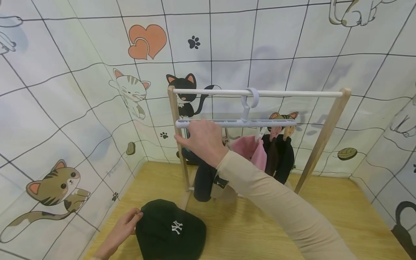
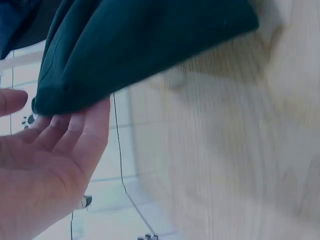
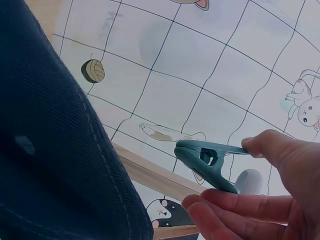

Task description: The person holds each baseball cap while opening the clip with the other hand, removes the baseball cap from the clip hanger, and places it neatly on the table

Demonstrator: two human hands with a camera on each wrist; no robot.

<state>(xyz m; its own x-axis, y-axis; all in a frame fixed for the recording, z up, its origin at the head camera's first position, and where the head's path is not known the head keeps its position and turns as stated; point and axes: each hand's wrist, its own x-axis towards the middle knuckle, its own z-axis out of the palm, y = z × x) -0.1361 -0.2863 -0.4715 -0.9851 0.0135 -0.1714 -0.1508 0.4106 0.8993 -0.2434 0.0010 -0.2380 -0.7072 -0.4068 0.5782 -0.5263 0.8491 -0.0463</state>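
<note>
Left hand (image 1: 121, 231): and it's gripping the cap (image 1: 162, 242) by the edge!
Spot for the cap: low, in front of the hanger (image 1: 269, 123)!
Right hand (image 1: 206, 139): pinching a teal clip (image 3: 212, 172) at the hanger's left end!

Cat-print backdrop (image 1: 234, 39) around a wood-grain table (image 1: 338, 216)

The pale backdrop is gridded in black; an orange heart (image 1: 154, 36) is printed beside a paw print (image 1: 194, 45), a black cat (image 1: 178, 83) below them. A rack (image 1: 292, 94) with wooden legs (image 1: 320, 148) stands on the table.
</note>
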